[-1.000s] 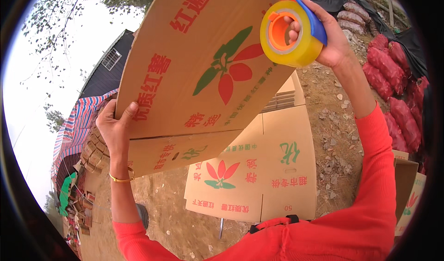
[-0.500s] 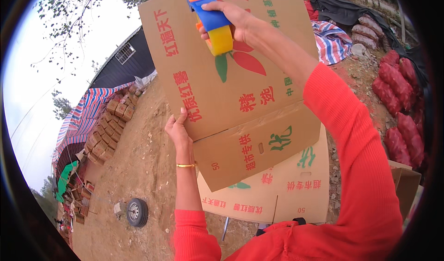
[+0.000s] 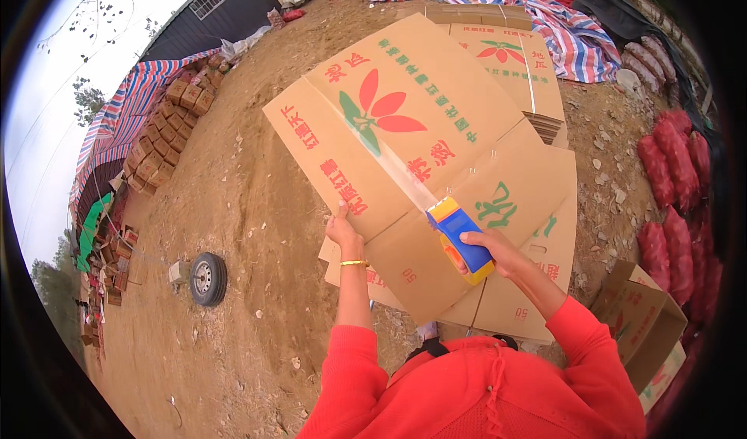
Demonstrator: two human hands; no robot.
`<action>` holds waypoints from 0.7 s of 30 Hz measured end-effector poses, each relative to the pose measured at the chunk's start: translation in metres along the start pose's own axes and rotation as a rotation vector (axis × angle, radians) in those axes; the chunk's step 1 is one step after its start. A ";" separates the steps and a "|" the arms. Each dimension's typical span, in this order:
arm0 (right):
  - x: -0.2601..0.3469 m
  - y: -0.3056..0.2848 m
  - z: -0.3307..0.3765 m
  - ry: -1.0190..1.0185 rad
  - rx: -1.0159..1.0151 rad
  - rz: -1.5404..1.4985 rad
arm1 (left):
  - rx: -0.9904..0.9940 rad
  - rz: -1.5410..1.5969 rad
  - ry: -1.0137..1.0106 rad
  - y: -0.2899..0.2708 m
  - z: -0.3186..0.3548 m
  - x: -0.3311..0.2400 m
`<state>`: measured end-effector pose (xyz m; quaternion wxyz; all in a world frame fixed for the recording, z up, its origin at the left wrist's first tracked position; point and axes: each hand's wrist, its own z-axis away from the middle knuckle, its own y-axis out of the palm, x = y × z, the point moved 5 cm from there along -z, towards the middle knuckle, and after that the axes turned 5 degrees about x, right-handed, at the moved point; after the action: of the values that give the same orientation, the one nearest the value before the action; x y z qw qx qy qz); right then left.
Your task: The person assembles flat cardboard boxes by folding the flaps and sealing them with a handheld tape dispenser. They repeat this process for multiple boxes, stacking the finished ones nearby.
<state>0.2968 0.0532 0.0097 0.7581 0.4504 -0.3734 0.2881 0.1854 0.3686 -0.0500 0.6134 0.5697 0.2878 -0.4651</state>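
Observation:
My left hand [image 3: 342, 229] grips the left edge of a flat brown cardboard carton [image 3: 319, 116], thumb on its printed face. The carton is tilted in front of me, with red and green print and a leaf-like emblem. In my right hand [image 3: 498, 254] is a blue and yellow tape dispenser [image 3: 459, 233], its head pressed near the fold between the main panel and the lower flap. A strip of clear tape [image 3: 389, 163] runs back from it across the panel. Beneath lies another flat carton [image 3: 556, 244], partly covered.
Beyond the carton stands a strapped stack of flattened cartons [image 3: 548, 81]. An opened box [image 3: 650, 326] and red mesh sacks [image 3: 669, 163] are at right. A wheel [image 3: 208, 279] lies on the dirt ground at left, with packed boxes [image 3: 159, 139] under a striped tarp [image 3: 109, 128] beyond.
My right hand has drawn the tape dispenser from the carton's far edge down toward me, leaving a strip of tape. The carton now lies lower and flatter; my left hand still holds its edge.

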 end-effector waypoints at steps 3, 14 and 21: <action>-0.035 -0.012 0.029 0.113 -0.049 0.015 | -0.092 -0.020 -0.106 -0.017 0.000 0.021; -0.080 -0.035 0.130 0.293 -0.243 0.021 | -0.186 -0.064 -0.336 -0.045 -0.001 0.065; -0.097 -0.040 0.174 0.391 -0.324 0.154 | -0.149 -0.098 -0.352 -0.046 -0.006 0.065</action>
<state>0.2207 -0.1301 -0.0347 0.8538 0.2291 -0.2943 0.3631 0.1711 0.3619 -0.1287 0.6713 0.4178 0.2369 -0.5645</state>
